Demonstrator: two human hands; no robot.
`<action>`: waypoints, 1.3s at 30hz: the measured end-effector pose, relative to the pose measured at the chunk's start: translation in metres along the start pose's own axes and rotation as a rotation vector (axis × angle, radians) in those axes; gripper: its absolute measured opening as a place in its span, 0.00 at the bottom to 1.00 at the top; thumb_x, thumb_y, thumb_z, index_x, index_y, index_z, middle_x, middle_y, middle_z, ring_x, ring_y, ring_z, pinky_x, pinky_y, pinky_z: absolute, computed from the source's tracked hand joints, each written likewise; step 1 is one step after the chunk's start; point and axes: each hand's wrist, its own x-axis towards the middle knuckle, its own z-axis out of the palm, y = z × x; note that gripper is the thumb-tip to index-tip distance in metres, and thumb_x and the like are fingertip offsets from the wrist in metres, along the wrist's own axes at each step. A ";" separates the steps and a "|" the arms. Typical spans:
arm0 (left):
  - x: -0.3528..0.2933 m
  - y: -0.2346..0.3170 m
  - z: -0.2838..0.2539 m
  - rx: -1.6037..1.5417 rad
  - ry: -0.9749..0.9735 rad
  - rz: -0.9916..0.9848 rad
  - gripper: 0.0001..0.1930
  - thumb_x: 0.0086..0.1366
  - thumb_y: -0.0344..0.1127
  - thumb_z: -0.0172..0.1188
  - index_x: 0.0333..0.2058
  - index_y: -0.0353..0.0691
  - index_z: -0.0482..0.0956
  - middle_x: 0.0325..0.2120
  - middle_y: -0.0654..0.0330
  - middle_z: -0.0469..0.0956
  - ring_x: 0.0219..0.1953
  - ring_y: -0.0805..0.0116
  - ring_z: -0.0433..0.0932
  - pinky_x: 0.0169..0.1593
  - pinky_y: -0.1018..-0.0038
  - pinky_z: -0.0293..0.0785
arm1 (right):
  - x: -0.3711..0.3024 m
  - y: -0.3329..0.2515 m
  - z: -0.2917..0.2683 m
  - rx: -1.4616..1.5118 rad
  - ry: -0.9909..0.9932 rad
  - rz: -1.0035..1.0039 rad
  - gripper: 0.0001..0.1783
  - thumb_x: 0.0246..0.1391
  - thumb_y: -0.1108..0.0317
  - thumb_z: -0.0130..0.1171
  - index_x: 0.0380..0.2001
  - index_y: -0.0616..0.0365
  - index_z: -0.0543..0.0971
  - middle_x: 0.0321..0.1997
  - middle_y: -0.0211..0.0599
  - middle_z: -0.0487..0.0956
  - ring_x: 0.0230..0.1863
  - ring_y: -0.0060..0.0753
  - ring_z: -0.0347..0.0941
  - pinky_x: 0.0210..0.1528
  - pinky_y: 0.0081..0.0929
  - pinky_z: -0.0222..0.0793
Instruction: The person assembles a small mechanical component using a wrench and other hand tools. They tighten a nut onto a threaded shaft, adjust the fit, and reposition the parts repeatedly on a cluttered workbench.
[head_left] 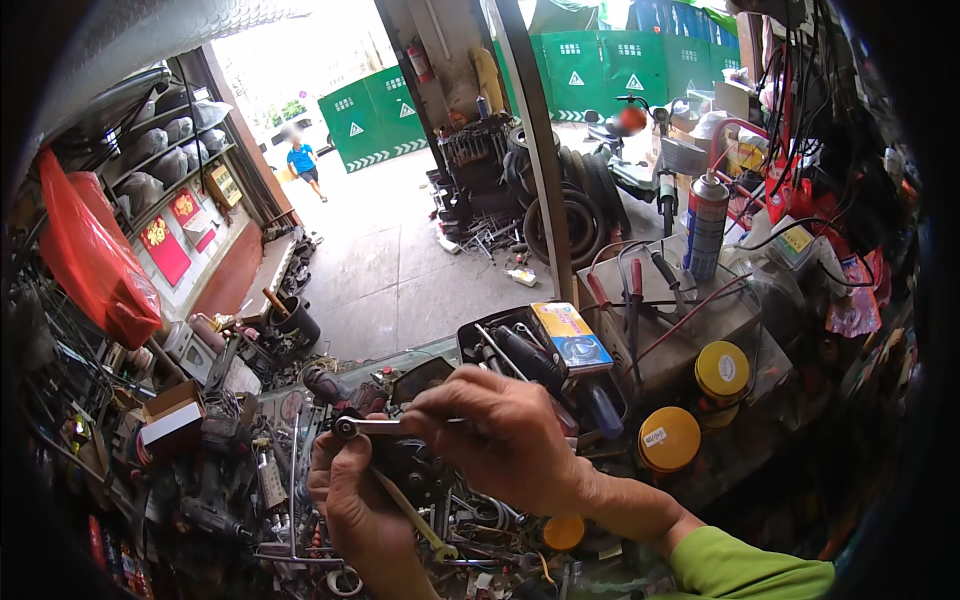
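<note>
My right hand [500,425] is closed round the handle of a silver ratchet wrench [378,427], held level above the cluttered bench. At the wrench's round head, the thumb and fingers of my left hand [362,505] pinch it from below and behind. Whether a small part sits under that head, I cannot make out. A combination spanner [422,522] slants down beside my left palm, its open jaw toward me; whether the hand holds it is unclear. Just behind my hands lies a dark red cordless power tool [340,392]. A dark mechanical part [415,468] shows between my hands.
Beyond stands a black tray [470,338] with tools and a yellow-blue box [570,337]. To the right are yellow-lidded tins [668,440] and a spray can [705,228]. A red bag [95,255] hangs left. Outside, a person in blue [302,160] is near green barriers [370,118].
</note>
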 end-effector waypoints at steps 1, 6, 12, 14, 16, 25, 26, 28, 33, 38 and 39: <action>0.001 0.000 -0.001 -0.026 0.022 0.007 0.07 0.61 0.25 0.57 0.39 0.33 0.75 0.35 0.50 0.81 0.38 0.64 0.80 0.46 0.70 0.76 | -0.003 -0.002 0.000 -0.053 -0.040 0.008 0.07 0.53 0.72 0.64 0.36 0.61 0.81 0.27 0.38 0.78 0.23 0.30 0.75 0.26 0.24 0.70; -0.004 0.003 0.006 0.063 0.032 0.053 0.07 0.61 0.25 0.57 0.39 0.33 0.75 0.35 0.48 0.80 0.37 0.64 0.80 0.45 0.71 0.77 | -0.010 -0.005 0.002 -0.272 -0.275 0.050 0.07 0.55 0.67 0.62 0.34 0.57 0.79 0.25 0.45 0.79 0.22 0.46 0.76 0.23 0.34 0.69; -0.001 -0.004 0.007 0.067 0.051 0.166 0.07 0.59 0.24 0.58 0.36 0.32 0.74 0.34 0.48 0.80 0.34 0.63 0.81 0.42 0.70 0.78 | -0.012 -0.009 0.000 -0.051 -0.287 0.153 0.07 0.56 0.69 0.62 0.34 0.60 0.77 0.23 0.44 0.77 0.20 0.42 0.75 0.23 0.31 0.67; -0.001 0.000 0.008 0.112 0.019 0.139 0.06 0.58 0.23 0.58 0.35 0.32 0.74 0.33 0.48 0.81 0.34 0.63 0.81 0.42 0.70 0.78 | -0.008 -0.011 -0.009 0.058 -0.282 0.164 0.06 0.55 0.71 0.62 0.35 0.61 0.78 0.23 0.42 0.77 0.20 0.38 0.75 0.23 0.29 0.68; -0.001 0.001 0.006 0.172 -0.001 0.136 0.07 0.56 0.22 0.58 0.35 0.31 0.74 0.31 0.48 0.81 0.34 0.63 0.81 0.43 0.71 0.78 | -0.002 -0.010 -0.021 0.037 -0.307 0.087 0.07 0.54 0.73 0.62 0.36 0.62 0.78 0.24 0.40 0.77 0.21 0.34 0.75 0.24 0.27 0.68; -0.012 0.006 0.011 0.415 -0.150 0.001 0.09 0.53 0.22 0.61 0.35 0.29 0.75 0.30 0.54 0.81 0.32 0.71 0.79 0.43 0.79 0.73 | 0.010 -0.001 -0.058 -0.193 -0.404 0.038 0.07 0.52 0.67 0.61 0.31 0.60 0.80 0.29 0.40 0.79 0.31 0.46 0.76 0.33 0.37 0.70; -0.012 0.007 0.010 0.445 -0.157 0.001 0.09 0.53 0.22 0.61 0.35 0.29 0.75 0.29 0.55 0.81 0.31 0.72 0.79 0.42 0.80 0.72 | 0.011 -0.002 -0.059 -0.211 -0.396 0.036 0.07 0.51 0.67 0.61 0.30 0.60 0.80 0.29 0.39 0.79 0.32 0.45 0.76 0.34 0.37 0.70; -0.011 0.005 0.007 0.473 -0.160 -0.035 0.09 0.53 0.22 0.62 0.34 0.29 0.76 0.28 0.58 0.80 0.30 0.77 0.76 0.39 0.83 0.70 | 0.011 -0.003 -0.060 -0.249 -0.376 0.023 0.07 0.49 0.67 0.62 0.29 0.59 0.81 0.29 0.38 0.79 0.32 0.44 0.76 0.34 0.36 0.69; -0.012 0.005 0.010 0.441 -0.136 -0.063 0.09 0.53 0.21 0.61 0.35 0.29 0.76 0.28 0.59 0.80 0.30 0.76 0.76 0.40 0.82 0.70 | 0.010 -0.002 -0.060 -0.317 -0.267 -0.061 0.07 0.46 0.66 0.63 0.28 0.57 0.82 0.26 0.36 0.78 0.31 0.41 0.75 0.32 0.35 0.68; -0.010 0.003 0.008 0.460 -0.156 -0.068 0.08 0.52 0.21 0.59 0.33 0.27 0.72 0.28 0.50 0.80 0.30 0.65 0.81 0.42 0.75 0.76 | 0.012 -0.001 -0.061 -0.318 -0.246 -0.102 0.06 0.45 0.67 0.64 0.28 0.57 0.81 0.25 0.34 0.77 0.30 0.40 0.75 0.31 0.34 0.68; -0.008 0.003 0.005 0.469 -0.177 -0.064 0.08 0.52 0.21 0.59 0.33 0.27 0.72 0.28 0.50 0.80 0.30 0.65 0.82 0.42 0.75 0.77 | 0.012 0.000 -0.062 -0.301 -0.252 -0.113 0.06 0.45 0.68 0.64 0.28 0.56 0.81 0.25 0.34 0.76 0.31 0.40 0.74 0.31 0.34 0.68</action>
